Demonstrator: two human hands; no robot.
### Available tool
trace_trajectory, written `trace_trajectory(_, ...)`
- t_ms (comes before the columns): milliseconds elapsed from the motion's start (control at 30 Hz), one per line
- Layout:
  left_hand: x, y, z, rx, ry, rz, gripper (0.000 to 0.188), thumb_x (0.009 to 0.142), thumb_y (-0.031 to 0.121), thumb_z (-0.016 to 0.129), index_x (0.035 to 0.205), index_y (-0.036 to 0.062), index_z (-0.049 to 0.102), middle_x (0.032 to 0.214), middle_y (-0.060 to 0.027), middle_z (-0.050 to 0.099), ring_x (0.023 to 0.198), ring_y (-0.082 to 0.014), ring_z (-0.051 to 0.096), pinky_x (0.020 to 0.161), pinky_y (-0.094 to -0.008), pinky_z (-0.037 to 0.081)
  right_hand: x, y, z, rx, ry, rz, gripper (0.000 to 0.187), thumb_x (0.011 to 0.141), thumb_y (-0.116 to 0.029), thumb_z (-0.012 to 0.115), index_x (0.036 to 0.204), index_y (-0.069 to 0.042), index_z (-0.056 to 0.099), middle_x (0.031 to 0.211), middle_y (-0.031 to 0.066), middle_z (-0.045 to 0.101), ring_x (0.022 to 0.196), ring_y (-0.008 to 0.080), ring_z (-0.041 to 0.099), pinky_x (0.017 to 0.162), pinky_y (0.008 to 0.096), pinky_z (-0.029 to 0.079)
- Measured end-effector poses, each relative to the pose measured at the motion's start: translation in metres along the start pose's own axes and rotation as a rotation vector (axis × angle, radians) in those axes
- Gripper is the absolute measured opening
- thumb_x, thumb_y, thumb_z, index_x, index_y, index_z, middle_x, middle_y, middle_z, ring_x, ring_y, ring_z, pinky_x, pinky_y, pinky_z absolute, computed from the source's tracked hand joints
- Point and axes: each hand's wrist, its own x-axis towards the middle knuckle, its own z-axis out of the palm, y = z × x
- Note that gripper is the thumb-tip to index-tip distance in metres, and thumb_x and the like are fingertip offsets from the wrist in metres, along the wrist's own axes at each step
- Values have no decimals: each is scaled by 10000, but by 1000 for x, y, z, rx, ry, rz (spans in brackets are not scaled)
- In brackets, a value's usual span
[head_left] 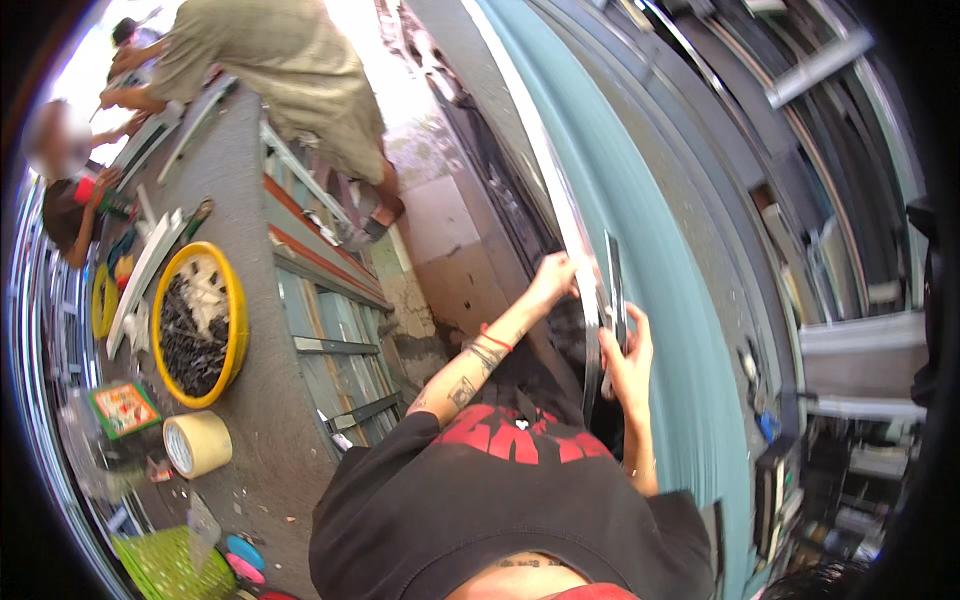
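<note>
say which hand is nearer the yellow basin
Left: the left hand is right of the yellow basin, well apart from it; the right hand is even farther right.

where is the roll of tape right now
In the head view's lower left, the tape roll sits on the grey surface, beside the yellow basin.
</note>
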Motion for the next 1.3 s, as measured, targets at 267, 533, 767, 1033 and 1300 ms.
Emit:
trace_trajectory(267, 30, -24, 12, 297, 96, 38, 267, 877, 198, 604, 768, -43, 639, 597, -82, 614, 492, -140, 591, 417, -285, 476, 17, 39, 20, 170, -62, -84, 514, 877, -119, 638, 1318, -46, 385, 750, 21, 546, 503, 61, 439, 445, 204, 367)
trace_trajectory(533, 23, -11, 31, 133, -7, 87, 341, 923, 229, 538, 716, -19, 649, 610, -72, 647, 413, -96, 505, 385, -254, 399, 18, 117, -5, -25, 433, -378, 514, 886, -129, 609, 1299, 69, 374, 1149, 215, 547, 942, 279, 582, 865, 393, 458)
trace_trajectory(767, -3, 5, 81, -61, -292, 27, 337, 974, 269, 468, 823, 26, 648, 776, -101, 703, 514, -90, 573, 466, -213, 462, -10, 103, -58, -220, 717, -499, 464, 889, -103, 543, 1280, 85, 379, 873, 171, 605, 751, 209, 618, 797, 389, 523)
trace_trajectory(1033, -37, -37, 93, -1, -359, -156, 352, 961, 338, 501, 946, 28, 668, 828, -84, 715, 515, -84, 603, 479, -201, 466, -51, 86, -79, 41, 752, -282, 341, 936, -120, 490, 1253, -1, 446, 658, 26, 481, 437, 57, 374, 672, 341, 557)
trace_trajectory(1300, -26, -25, 62, 13, -185, -231, 230, 934, 220, 500, 922, 31, 631, 756, -123, 699, 464, -102, 590, 415, -214, 457, -70, 58, -40, 2, 268, 32, 452, 900, -127, 601, 1297, -30, 408, 836, 54, 571, 511, 61, 471, 436, 211, 378)
